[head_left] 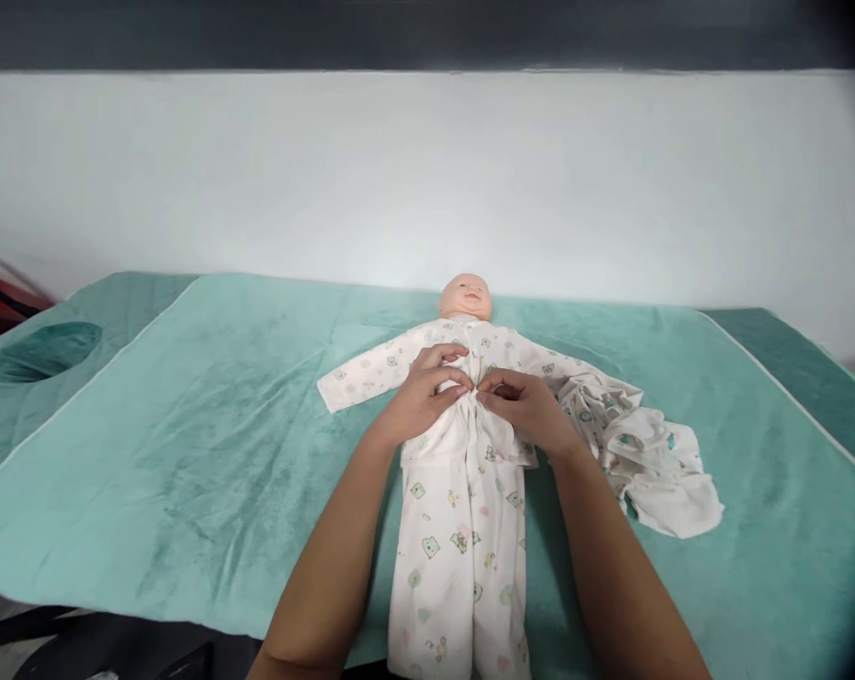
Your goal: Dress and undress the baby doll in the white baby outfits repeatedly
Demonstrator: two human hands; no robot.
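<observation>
A baby doll (465, 297) lies on its back with its head toward the wall. It wears a white patterned long-sleeved baby shirt (367, 373) and matching pants (434, 557). My left hand (427, 389) and my right hand (522, 401) meet at the middle of the shirt's front. Both pinch the cloth along the front opening, thumb against forefinger, with the fingertips almost touching. Any fastener between them is too small to make out. Below my hands, the shirt's hem overlaps the top of the pants.
Crumpled white printed baby clothes (664, 472) lie right of the doll, against its sleeve. A green cover (186, 444) spreads over the padded bed, which has a face hole (44, 351) at its left end. Behind stands a white wall (399, 179). Dark objects sit below the front left edge.
</observation>
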